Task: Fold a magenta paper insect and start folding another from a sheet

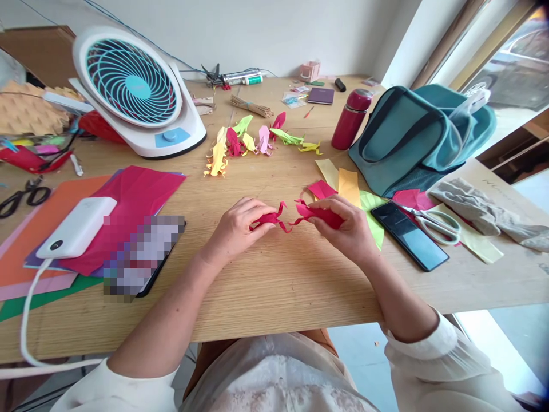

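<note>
Both hands rest on the wooden table [278,274] and pinch one folded red paper figure [295,216]. My left hand [238,226] grips its left end, fingers closed over the paper. My right hand [343,223] is closed on its right end, and thin red points stick out between the two hands. Several finished paper figures [257,143] in yellow, pink, red and green lie in a row farther back.
A white and teal fan [137,91] stands back left. Coloured paper sheets [137,194], a white power bank [77,226] and black scissors [23,194] lie left. A phone [409,234], scissors [437,223], paper strips [349,186], a red bottle [351,117] and a teal bag [420,134] sit right.
</note>
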`<state>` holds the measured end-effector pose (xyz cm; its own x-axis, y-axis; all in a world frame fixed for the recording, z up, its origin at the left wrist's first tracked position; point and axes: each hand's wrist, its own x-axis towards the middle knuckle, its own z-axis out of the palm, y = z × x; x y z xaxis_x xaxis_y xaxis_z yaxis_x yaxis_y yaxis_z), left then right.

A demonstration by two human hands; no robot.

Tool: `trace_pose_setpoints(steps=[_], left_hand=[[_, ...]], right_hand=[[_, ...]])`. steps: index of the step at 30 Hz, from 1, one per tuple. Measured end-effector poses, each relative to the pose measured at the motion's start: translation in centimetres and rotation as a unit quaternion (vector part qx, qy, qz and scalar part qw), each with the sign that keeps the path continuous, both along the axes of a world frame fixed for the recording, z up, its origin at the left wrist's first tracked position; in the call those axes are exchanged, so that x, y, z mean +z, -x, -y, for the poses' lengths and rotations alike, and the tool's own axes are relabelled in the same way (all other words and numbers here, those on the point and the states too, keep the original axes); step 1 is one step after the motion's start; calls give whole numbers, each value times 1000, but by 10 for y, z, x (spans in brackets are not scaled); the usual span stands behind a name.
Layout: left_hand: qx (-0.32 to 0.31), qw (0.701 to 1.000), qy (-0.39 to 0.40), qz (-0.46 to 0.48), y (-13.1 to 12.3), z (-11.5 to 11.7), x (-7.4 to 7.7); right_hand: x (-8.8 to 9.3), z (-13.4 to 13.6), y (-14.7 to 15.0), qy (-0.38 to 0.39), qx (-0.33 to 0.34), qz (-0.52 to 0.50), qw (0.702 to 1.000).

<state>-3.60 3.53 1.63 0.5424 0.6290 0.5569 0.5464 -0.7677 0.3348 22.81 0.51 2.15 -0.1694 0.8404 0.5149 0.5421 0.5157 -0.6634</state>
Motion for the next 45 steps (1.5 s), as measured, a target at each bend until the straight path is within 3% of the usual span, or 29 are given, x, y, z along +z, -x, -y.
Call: trace_pose_setpoints(steps=[5, 13, 20, 30, 45], left_hand=[[10, 999, 28, -18, 2, -3, -3], [-38, 998, 52, 19, -4, 2, -3], [-15, 997, 73, 23, -4, 6, 0], [-27, 997, 69, 3, -7, 9, 0], [-46, 997, 61, -8, -10, 11, 3]], right_hand=[[5, 0, -6, 2, -14, -31, 999], [-5, 7, 15, 81, 92, -44, 992], [-12, 6, 17, 76, 88, -19, 993], [-6, 11, 19, 65, 87, 46, 993], [-6, 13, 22, 92, 83, 4, 992]])
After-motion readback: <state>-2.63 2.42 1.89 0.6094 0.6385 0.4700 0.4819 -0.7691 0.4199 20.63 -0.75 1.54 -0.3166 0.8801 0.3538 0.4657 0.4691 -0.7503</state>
